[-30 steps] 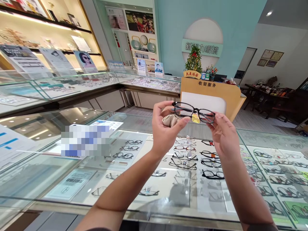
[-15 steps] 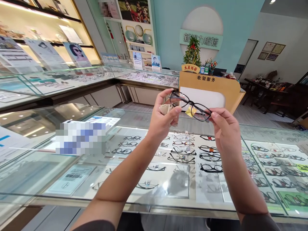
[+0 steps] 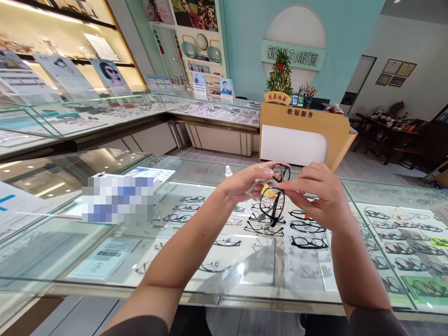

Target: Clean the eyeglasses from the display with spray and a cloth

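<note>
Since the earlier frame we have lowered the black-rimmed glasses [image 3: 277, 198] and turned them upright above the glass counter's [image 3: 196, 261] far edge. Left hand [image 3: 245, 184] pinches a beige cloth [image 3: 257, 185] against the frame; right hand [image 3: 317, 193] fingers close on the rim.

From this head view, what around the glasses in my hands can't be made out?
- Black glasses: part of the frame hidden behind right hand.
- Cloth: mostly covered by left hand.
- Yellow tag: print too small.
- Card on glass counter: blurred out.
</note>
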Tool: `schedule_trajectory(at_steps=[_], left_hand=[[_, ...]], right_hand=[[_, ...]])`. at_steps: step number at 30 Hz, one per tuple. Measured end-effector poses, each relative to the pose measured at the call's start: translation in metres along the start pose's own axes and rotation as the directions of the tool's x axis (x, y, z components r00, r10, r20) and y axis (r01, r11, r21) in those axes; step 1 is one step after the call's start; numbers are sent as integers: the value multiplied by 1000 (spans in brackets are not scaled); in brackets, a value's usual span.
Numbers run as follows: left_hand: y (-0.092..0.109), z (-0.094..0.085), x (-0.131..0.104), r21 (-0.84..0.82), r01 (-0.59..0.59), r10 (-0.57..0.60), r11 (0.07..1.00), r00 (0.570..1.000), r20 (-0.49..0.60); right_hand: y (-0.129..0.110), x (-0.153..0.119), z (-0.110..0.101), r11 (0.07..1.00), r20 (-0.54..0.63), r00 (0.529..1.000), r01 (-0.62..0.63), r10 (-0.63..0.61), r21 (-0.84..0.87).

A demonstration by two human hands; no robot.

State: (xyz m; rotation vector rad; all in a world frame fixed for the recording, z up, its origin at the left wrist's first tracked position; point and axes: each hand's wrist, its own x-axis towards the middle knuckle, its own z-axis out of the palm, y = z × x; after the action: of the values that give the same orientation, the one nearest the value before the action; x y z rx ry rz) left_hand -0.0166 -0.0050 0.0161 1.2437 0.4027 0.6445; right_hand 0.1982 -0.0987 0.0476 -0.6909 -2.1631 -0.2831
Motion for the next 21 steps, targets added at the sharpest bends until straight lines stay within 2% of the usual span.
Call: schedule_trajectory(at_steps=[4,7,9,11,13,15,18,21], left_hand=[[-1,1,0,73,18,-21,997,999,38],[2,2,-2,187,9,-24,982,996,82],[4,3,-3,284,-14,3,959,999,39],[5,3,-6,419,-69,113,905,990,-82],[7,5,-12,601,-98,266,793,943,-198],[13,9,-21,772,-63,381,633,893,-240],[26,16,-37,910,-17,462,415,865,-195],[39,18,-52,956,-20,475,293,871,-127]], right_hand=[[1,0,0,1000,81,997,-18,16,20],[1,0,0,995,102,991,-90,85,48],[0,-1,-3,986,87,985,-154,149,55],[-3,-1,-8,973,61,973,-224,221,48],[-6,-2,-16,954,16,955,-297,297,29],[-4,-4,-22,929,-51,927,-371,371,7],[10,-13,-24,883,-129,879,-467,459,-48],[34,-32,-12,823,-63,846,-530,529,-205]])
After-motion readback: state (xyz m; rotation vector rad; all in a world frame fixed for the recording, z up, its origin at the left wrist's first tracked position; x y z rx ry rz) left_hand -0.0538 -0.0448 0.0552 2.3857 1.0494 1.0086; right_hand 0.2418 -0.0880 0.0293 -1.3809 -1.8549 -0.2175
